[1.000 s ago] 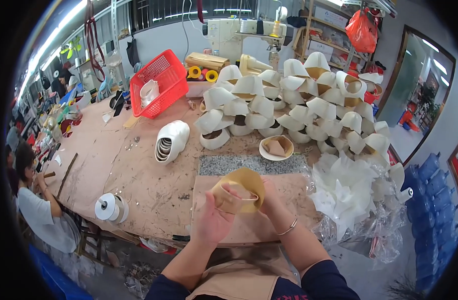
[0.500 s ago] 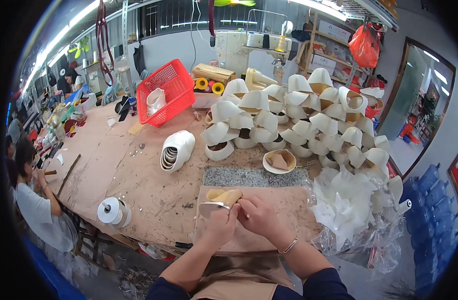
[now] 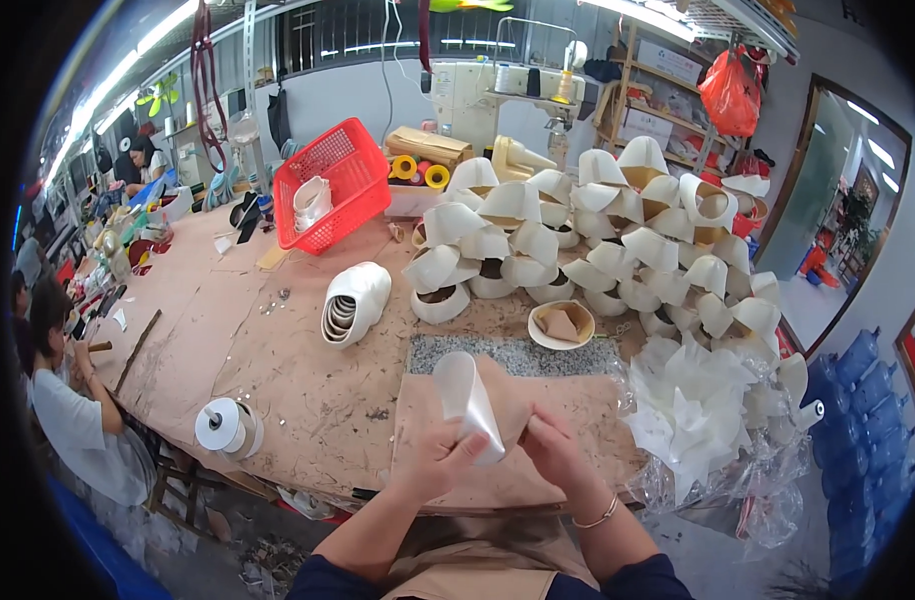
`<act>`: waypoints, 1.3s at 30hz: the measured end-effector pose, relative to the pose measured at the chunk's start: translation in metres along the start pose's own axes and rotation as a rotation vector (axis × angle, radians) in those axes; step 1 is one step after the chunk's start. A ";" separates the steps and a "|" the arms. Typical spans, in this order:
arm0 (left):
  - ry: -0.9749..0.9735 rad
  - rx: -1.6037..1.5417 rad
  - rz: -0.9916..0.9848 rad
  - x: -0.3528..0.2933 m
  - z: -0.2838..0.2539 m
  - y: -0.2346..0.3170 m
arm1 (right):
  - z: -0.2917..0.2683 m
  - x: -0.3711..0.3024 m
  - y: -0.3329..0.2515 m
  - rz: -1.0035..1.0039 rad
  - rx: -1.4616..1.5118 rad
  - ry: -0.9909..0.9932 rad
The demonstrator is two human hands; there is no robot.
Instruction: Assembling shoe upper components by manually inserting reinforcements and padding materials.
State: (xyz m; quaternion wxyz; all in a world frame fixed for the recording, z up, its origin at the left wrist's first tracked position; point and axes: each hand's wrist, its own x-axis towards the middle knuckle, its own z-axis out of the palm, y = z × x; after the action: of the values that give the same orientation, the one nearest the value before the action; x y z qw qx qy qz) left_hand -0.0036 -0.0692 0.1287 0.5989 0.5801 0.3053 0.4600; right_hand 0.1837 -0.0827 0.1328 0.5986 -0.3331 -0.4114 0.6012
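Note:
Over the front middle of the table I hold a pearly white shoe upper (image 3: 463,400) with a tan lining (image 3: 506,395) spread open beside it. My left hand (image 3: 436,465) grips its white lower part, thumb on the outside. At the lining's right edge, my right hand (image 3: 561,458) pinches with thumb and fingers; the fingertips are partly hidden. Beneath lies a brown board (image 3: 418,425), with a speckled stone slab (image 3: 588,358) behind it. Beyond the slab sits a cream upper (image 3: 561,343) with tan pieces inside.
Many cream uppers (image 3: 523,235) are piled at the back right. Nested white uppers (image 3: 363,300) lie left of the slab. A red basket (image 3: 363,190) stands behind, a white spool (image 3: 223,430) front left. White sheets and plastic (image 3: 688,400) crowd the right. A person (image 3: 78,410) works far left.
The upper has been turned and raised, so its white outside and spread tan lining now show. My right hand has moved right, away from the left.

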 end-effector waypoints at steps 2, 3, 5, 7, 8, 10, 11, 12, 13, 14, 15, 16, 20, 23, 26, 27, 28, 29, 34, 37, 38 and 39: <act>-0.042 0.154 0.108 0.004 0.007 -0.009 | 0.001 0.010 -0.015 0.013 -0.312 -0.136; -0.054 0.237 0.162 0.002 0.010 -0.010 | 0.004 0.021 -0.020 0.019 -0.304 -0.145; 0.043 0.042 0.070 0.003 0.023 -0.036 | -0.001 0.043 -0.022 -0.078 -0.883 0.146; 0.152 -0.149 -0.015 0.005 0.025 -0.040 | 0.001 0.053 -0.010 0.015 -0.602 0.113; 0.200 -0.290 0.007 0.005 0.020 -0.034 | 0.007 0.052 -0.007 0.106 -0.195 0.020; 0.250 -0.434 0.038 0.007 0.008 -0.025 | 0.012 0.041 0.000 0.193 0.208 -0.080; 0.235 -0.465 0.016 0.009 0.001 -0.021 | 0.012 0.029 0.007 0.177 -0.042 -0.127; 0.219 -0.496 -0.006 0.010 -0.003 -0.018 | 0.014 0.021 0.008 0.158 -0.293 -0.173; 0.219 -0.498 -0.001 0.008 -0.003 -0.018 | 0.026 0.011 -0.002 0.201 -0.081 -0.124; 0.213 -0.622 -0.085 0.004 0.000 -0.019 | 0.026 0.008 -0.004 0.198 -0.085 -0.126; 0.205 -0.746 -0.170 0.002 0.003 -0.018 | 0.022 0.003 -0.006 0.260 0.043 -0.137; 0.198 -0.748 -0.168 0.004 0.008 -0.010 | 0.018 0.000 -0.009 0.318 0.173 -0.143; 0.250 -0.945 -0.174 0.010 0.021 0.025 | 0.026 -0.021 -0.022 -0.009 0.008 -0.228; 0.288 -0.956 -0.143 0.010 0.022 0.018 | 0.033 -0.028 -0.011 -0.505 -0.645 -0.154; 0.314 -0.905 -0.119 0.015 0.031 0.015 | 0.016 -0.029 0.004 -0.541 -0.722 0.079; 0.292 -0.942 -0.188 0.018 0.032 0.019 | 0.013 -0.029 0.000 -0.222 -0.322 0.093; 0.277 -0.977 -0.256 0.020 0.033 0.021 | 0.012 -0.027 -0.005 0.096 0.083 0.096; 0.271 -0.976 -0.262 0.021 0.037 0.020 | 0.013 -0.024 -0.012 0.161 0.220 0.070; 0.214 -0.832 0.097 0.022 0.039 0.012 | 0.008 -0.021 -0.043 -0.214 -0.501 -0.122; 0.249 -0.716 0.101 0.018 0.042 -0.011 | 0.007 -0.008 -0.063 -0.626 -0.959 -0.313; 0.263 -0.543 0.054 0.017 0.044 -0.014 | -0.001 0.000 -0.070 -0.764 -1.193 -0.481; 0.211 -0.595 -0.093 0.024 0.041 -0.008 | -0.008 0.011 -0.079 -0.861 -1.390 -0.491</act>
State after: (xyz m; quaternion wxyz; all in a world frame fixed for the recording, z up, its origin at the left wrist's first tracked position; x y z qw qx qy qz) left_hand 0.0443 -0.0639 0.1304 0.7277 0.3142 0.2441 0.5588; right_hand 0.2251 -0.0754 0.2006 0.3283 -0.2995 -0.8957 -0.0127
